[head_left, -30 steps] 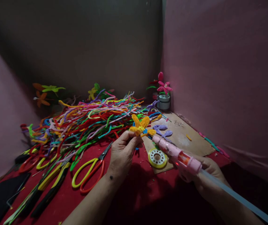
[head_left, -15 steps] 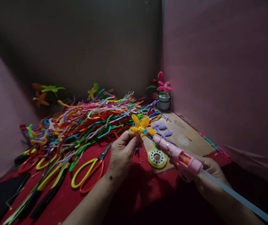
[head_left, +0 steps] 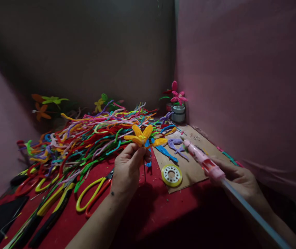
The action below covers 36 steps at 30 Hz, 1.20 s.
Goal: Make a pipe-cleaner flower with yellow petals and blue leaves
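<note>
My left hand (head_left: pixel 129 162) pinches an orange pipe-cleaner flower (head_left: pixel 142 136) just under its petals. A yellow centre shows on the flower, and a thin dark stem hangs below the fingers. My right hand (head_left: pixel 241 183) is wrapped round a pink hot glue gun (head_left: pixel 202 156), its nozzle pointing up and left, apart from the flower. A long clear glue stick (head_left: pixel 251 207) sticks out of the gun's back end. Blue pipe-cleaner pieces (head_left: pixel 166 153) and purple ones (head_left: pixel 177 147) lie behind the flower, on a cardboard sheet (head_left: pixel 194 173).
A large heap of coloured pipe cleaners (head_left: pixel 96 131) covers the back left. Scissors (head_left: pixel 93 193) and yellow-black pliers (head_left: pixel 57 207) lie left of my hand. A tape roll (head_left: pixel 172 175) rests on the cardboard. A pink flower (head_left: pixel 179 98) stands in a small grey pot (head_left: pixel 178 114) near the wall.
The glue gun's nozzle has drawn away from the flower, to the right. My left hand has shifted a little left with the flower, uncovering more of the blue pieces.
</note>
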### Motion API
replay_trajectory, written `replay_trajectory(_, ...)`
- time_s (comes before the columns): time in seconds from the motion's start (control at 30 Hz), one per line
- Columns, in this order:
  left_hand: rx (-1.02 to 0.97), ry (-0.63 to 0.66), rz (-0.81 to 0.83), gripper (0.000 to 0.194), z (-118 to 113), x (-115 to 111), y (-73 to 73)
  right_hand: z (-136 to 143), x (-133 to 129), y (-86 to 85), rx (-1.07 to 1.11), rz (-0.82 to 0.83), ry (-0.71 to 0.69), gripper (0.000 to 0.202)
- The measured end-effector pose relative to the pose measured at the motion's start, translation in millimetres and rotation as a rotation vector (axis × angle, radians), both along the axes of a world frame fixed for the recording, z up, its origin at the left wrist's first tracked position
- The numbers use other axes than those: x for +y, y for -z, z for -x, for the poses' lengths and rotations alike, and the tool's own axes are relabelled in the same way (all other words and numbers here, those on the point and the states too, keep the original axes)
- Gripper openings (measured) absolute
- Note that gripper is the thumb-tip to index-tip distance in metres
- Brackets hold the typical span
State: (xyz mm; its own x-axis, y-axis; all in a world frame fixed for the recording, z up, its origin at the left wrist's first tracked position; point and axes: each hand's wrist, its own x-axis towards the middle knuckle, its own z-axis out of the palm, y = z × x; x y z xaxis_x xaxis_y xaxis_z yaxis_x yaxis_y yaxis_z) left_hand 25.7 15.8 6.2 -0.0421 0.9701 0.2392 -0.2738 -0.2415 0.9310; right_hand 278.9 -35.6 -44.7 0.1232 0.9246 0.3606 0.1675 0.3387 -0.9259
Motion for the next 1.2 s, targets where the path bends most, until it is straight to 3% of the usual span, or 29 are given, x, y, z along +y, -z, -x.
replay_trajectory(0.1, -0.114, 0.022, 0.055, 0.015, 1, 5, 0.1, -21, 25, -10.4, -0.391, -0.079, 0.214, 0.036)
replay_trajectory(0.27, -0.167, 0.017, 0.111, 0.018, 0, 5, -3.4, -51, 80, -5.3, -0.912, -0.119, 0.320, 0.033)
replay_trajectory(0.37, -0.163, 0.019, 0.125, 0.019, -1, 6, -3.2, -62, 102, 3.4, -1.050, -0.129, 0.320, 0.030)
replay_trajectory(0.47, -0.221, 0.044, 0.146, 0.023, -1, 8, -1.4, -63, 107, 0.3, -1.053, -0.172, 0.286, 0.029)
replay_trajectory(0.6, -0.328, 0.112, 0.195, 0.024, -2, 7, -0.4, -28, 78, -22.4, -0.768, -0.264, 0.304, 0.025)
replay_trajectory(0.67, -0.370, 0.165, 0.212, 0.021, -4, 3, -1.0, 7, 58, -32.0, -0.416, -0.134, 0.129, 0.022)
replay_trajectory(0.77, -0.397, 0.250, 0.229, 0.017, -9, -5, -1.5, 65, 38, -37.1, 0.098, 0.238, -0.199, 0.025)
replay_trajectory(0.9, -0.385, 0.312, 0.234, 0.017, -14, -9, 1.3, 115, 37, -35.9, 0.604, 0.205, -0.401, 0.016)
replay_trajectory(1.03, -0.352, 0.311, 0.240, 0.013, -15, -9, 1.7, 129, 43, -34.2, 0.772, 0.149, -0.420, 0.008)
replay_trajectory(1.2, -0.288, 0.311, 0.223, 0.009, -13, -13, -3.2, 124, 44, -37.6, 0.697, 0.055, -0.347, 0.002)
